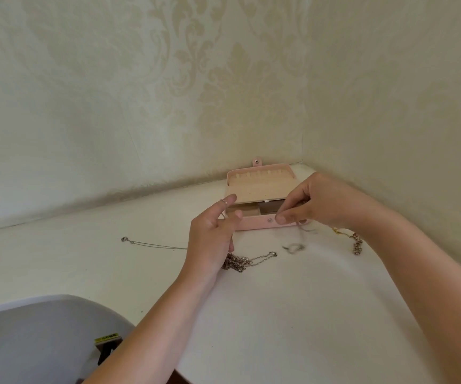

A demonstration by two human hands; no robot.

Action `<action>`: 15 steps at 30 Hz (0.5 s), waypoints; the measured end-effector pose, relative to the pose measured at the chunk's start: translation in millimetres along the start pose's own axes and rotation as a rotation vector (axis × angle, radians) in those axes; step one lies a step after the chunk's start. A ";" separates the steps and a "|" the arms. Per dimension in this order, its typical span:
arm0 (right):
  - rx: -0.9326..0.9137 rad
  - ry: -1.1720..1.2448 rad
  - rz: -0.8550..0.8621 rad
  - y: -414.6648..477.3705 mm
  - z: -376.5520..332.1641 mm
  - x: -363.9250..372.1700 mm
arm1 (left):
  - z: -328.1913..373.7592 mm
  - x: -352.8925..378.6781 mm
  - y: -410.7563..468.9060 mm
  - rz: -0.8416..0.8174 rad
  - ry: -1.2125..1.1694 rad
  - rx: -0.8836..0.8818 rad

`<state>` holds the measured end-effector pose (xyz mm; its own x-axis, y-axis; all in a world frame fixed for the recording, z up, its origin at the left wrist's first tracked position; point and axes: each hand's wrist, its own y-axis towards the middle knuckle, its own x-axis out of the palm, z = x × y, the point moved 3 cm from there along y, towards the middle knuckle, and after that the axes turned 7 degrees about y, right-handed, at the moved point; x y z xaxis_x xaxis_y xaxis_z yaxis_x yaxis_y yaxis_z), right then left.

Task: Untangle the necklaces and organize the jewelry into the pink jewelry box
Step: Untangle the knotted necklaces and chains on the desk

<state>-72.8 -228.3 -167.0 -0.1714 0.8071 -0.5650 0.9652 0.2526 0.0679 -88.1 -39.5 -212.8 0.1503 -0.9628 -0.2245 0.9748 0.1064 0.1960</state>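
Observation:
The pink jewelry box [254, 224] stands open near the wall corner, its lid leaning back. My right hand [315, 202] hovers over the box front and pinches a thin chain that hangs down blurred, with a small pendant [294, 248] swinging below. My left hand [214, 234] is held just left of the box, fingers relaxed and spread, holding nothing I can see. A sparkling rhinestone chain [247, 261] lies bunched under my left hand. A thin silver necklace [151, 243] stretches across the table to the left. Another rhinestone chain [357, 245] lies beneath my right wrist.
The white table [293, 314] meets patterned wallpaper at the back and right. A grey chair seat [38, 336] sits at the lower left, with a small dark object and yellow label [107, 339] at its edge.

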 end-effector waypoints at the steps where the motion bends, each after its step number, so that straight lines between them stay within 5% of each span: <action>1: 0.021 -0.024 0.000 0.4 1.8 -0.9 | -0.9 -0.5 0.4 0.009 -0.013 -0.007; 15: 0.245 -0.512 -0.009 1.6 18.1 0.5 | 3.9 5.2 -5.2 -0.122 -0.119 0.028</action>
<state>-67.8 -237.1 -182.0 -0.1210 0.4283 -0.8955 0.9923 0.0772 -0.0971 -93.0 -46.0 -211.2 0.0084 -0.9909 -0.1340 0.9794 -0.0189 0.2012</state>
